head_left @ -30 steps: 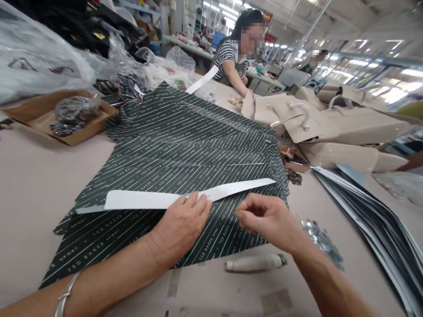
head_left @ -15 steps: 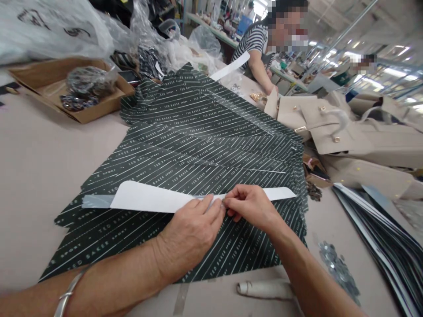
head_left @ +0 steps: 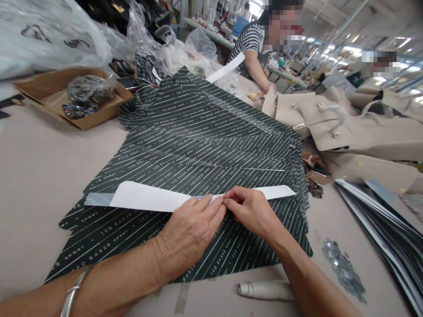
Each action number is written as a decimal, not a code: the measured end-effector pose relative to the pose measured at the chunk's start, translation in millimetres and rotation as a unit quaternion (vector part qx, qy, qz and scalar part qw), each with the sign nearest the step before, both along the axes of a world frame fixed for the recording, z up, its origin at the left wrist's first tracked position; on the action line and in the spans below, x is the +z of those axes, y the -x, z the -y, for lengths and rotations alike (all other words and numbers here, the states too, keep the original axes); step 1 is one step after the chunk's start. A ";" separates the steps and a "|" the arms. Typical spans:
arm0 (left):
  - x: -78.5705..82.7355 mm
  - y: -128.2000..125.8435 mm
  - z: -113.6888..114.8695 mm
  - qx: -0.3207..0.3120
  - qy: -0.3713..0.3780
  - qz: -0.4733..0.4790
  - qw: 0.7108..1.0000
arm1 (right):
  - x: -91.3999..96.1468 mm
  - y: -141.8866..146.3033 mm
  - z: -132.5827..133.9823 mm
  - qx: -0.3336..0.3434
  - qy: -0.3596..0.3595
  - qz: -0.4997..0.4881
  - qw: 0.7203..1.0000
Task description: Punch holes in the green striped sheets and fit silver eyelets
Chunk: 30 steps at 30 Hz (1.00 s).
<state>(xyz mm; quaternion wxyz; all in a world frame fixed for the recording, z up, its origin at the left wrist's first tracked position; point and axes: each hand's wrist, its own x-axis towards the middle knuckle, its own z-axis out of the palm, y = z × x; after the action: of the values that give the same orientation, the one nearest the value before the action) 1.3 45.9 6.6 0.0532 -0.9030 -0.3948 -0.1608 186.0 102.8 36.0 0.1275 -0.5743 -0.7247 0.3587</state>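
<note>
Working over dark printed sheets (head_left: 211, 154): white strip (head_left: 148, 197) laid on top

You have the strip lying across the sheets, ends free; what's left doesn't show. Its middle sits under your left hand (head_left: 194, 226), flat, fingers together, not gripping. Your right hand (head_left: 251, 210) is pinched thumb to finger at its edge; can't tell on what, if anything.

"TED BAKER SPORT" repeating across dark striped sheets (head_left: 198, 154); illegible black scrawl (head_left: 35, 33) showing on plastic bag (head_left: 56, 55) toward far-left corner of counter (head_left: 59, 163).
</note>
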 end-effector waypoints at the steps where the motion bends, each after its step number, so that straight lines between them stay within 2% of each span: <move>1: -0.6 0.4 -0.4 -0.002 -0.001 0.000 1.000 | 2.3 -4.0 1.1 0.014 -0.029 0.014 0.999; 3: -1.8 1.2 -1.4 -0.003 -0.003 -0.001 1.000 | 7.0 -16.5 2.4 0.042 -0.112 0.054 0.991; 6: -1.8 2.1 -2.6 -0.003 -0.004 0.001 1.000 | 12.3 -44.5 1.7 0.080 -0.230 0.126 0.962; 9: -0.2 2.8 -2.9 -0.007 0.003 0.010 1.000 | 20.3 -73.0 8.8 0.107 -0.278 0.132 0.945; 11: 1.2 2.9 -3.2 -0.007 0.006 0.012 1.000 | 29.7 -86.1 27.1 0.102 -0.261 0.091 0.956; 15: 5.6 0.3 -5.6 0.004 0.019 -0.024 1.000 | 41.2 -94.8 90.5 0.145 -0.112 0.062 0.981; 16: 6.9 -0.9 -6.3 0.008 0.024 -0.037 0.999 | 38.8 -94.9 106.4 0.160 -0.095 0.077 0.980; 18: 9.2 -3.2 -7.5 0.012 0.029 -0.058 0.998 | 28.4 -95.2 131.6 0.173 -0.105 0.096 0.975; 20: 10.2 -4.8 -8.4 0.009 0.022 -0.067 0.997 | 17.3 -95.6 144.6 0.166 -0.123 0.082 0.975; 23: 10.4 -5.1 -10.9 -0.002 0.008 -0.070 0.998 | 15.3 -96.4 143.5 0.095 -0.109 0.049 0.988; 26: 13.1 -6.1 -16.3 -0.033 0.015 -0.067 0.997 | 32.2 -100.0 129.5 -0.032 -0.095 0.031 0.994; 28: 16.4 -9.7 -18.8 -0.078 0.032 -0.064 0.994 | 46.1 -103.2 119.7 -0.104 -0.106 -0.007 0.989; 30: 18.8 -15.7 -17.8 -0.126 0.055 -0.059 0.989 | 57.4 -103.6 111.7 -0.167 -0.121 -0.106 0.973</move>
<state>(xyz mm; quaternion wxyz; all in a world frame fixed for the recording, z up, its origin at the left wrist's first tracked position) 17.0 63.7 25.4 0.0064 -0.9552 -0.2817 -0.0904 289.5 -8.9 93.4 0.3304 -0.6263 -0.6389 0.3005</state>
